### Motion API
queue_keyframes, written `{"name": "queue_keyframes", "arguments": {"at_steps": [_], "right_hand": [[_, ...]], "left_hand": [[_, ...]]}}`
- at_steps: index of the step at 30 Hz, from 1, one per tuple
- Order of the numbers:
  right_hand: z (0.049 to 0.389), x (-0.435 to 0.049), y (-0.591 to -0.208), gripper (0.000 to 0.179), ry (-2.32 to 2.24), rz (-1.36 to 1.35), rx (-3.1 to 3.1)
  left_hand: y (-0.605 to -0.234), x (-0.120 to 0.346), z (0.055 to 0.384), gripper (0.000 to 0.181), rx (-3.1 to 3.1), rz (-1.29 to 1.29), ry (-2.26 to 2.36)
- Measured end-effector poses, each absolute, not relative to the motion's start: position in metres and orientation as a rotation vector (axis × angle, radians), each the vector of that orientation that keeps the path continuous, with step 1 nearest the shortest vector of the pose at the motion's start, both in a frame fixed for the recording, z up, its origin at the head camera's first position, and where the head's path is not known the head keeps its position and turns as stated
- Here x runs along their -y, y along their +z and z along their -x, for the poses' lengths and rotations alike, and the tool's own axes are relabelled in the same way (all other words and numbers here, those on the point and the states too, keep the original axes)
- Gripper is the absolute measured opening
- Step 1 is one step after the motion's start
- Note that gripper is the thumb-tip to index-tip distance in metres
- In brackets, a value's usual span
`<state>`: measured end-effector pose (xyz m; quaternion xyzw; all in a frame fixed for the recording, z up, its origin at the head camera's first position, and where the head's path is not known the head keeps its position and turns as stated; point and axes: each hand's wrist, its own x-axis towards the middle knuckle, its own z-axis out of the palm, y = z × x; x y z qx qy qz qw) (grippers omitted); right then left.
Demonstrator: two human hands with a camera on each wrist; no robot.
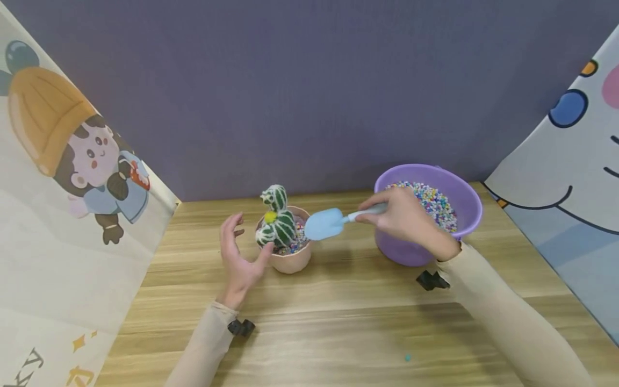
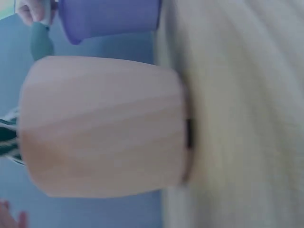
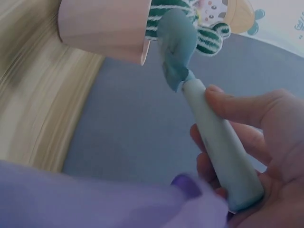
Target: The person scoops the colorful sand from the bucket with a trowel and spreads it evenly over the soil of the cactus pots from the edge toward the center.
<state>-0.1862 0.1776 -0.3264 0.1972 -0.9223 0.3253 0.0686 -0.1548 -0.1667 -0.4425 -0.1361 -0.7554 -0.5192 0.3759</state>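
Note:
A light-blue toy shovel [image 1: 325, 223] is in my right hand [image 1: 403, 215], its handle [image 3: 221, 142] gripped between thumb and fingers. The blade hangs beside the rim of a pale pink pot [image 1: 292, 262]; no beads show on it in the head view. A green knitted cactus [image 1: 285, 228] with white stripes and a yellow flower stands in the pot among colourful beads [image 1: 299, 236]. My left hand [image 1: 242, 266] is spread at the pot's left, its thumb near the cactus's base; whether it touches is unclear. The pot [image 2: 104, 126] fills much of the left wrist view.
A purple bucket [image 1: 403, 250] holding many colourful beads [image 1: 437, 207] stands to the right, under my right hand. One teal bead [image 1: 408, 357] lies on the wooden table [image 1: 314, 333] near the front. A dark wall panel [image 1: 309, 97] rises behind, with printed panels at both sides.

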Motion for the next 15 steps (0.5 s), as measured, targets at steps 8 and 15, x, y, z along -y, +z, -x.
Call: {"name": "queue_keyframes", "arguments": {"at_steps": [8,15], "right_hand": [[0.188,-0.196,-0.332,0.015,1.026,-0.552,2.75],[0.188,-0.213,-0.333,0.02,1.015,-0.507,2.685]], "left_hand": [[-0.41,0.144,0.151,0.038,1.456,0.548,-1.176],[-0.394,0.114,0.142,0.022,1.496,0.793,-1.089]]}}
